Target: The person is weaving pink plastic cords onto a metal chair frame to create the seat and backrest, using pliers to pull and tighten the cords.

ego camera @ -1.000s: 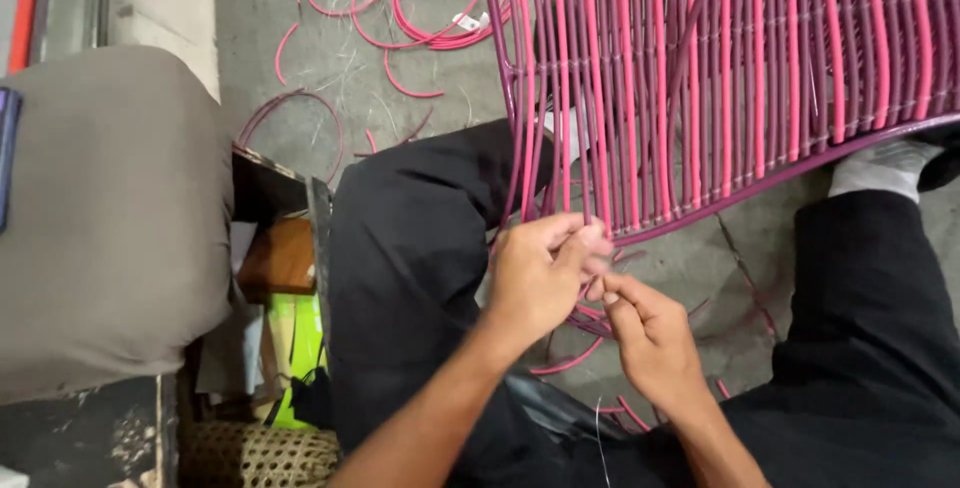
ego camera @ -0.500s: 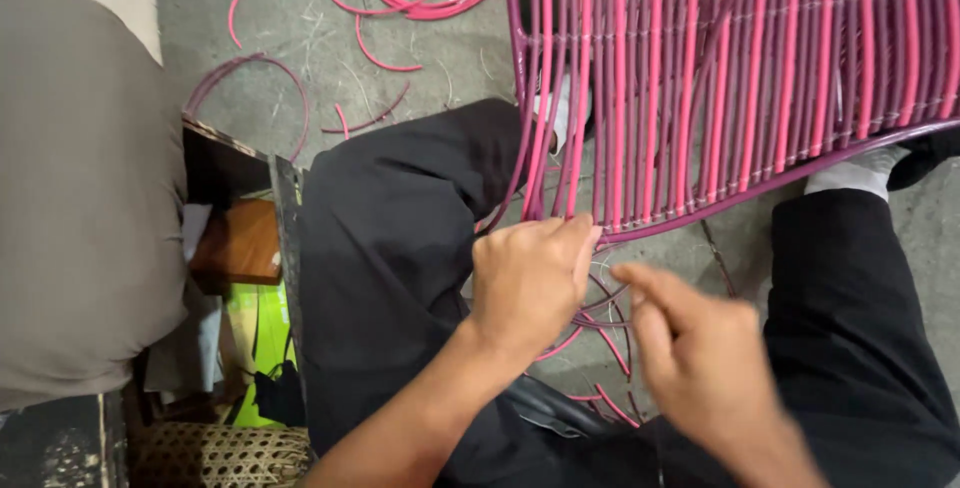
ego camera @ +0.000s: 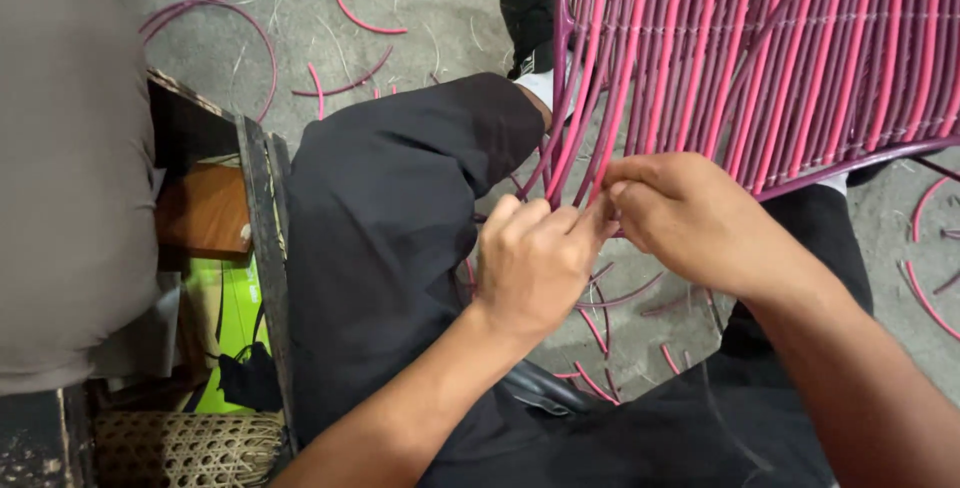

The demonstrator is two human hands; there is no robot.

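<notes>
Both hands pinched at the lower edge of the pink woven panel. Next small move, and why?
Probably draw the pinched pink strand snug toward the lap. The left hand and right hand meet fingertip to fingertip where loose strand ends hang below the woven panel, near its frame rim. That end looks untucked, though the fingers hide the exact grip.

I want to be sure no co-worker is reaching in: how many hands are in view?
2. The left hand and the right hand meet at the lower edge of the pink woven frame, fingertips pinching its strands. No other hand shows.
</notes>
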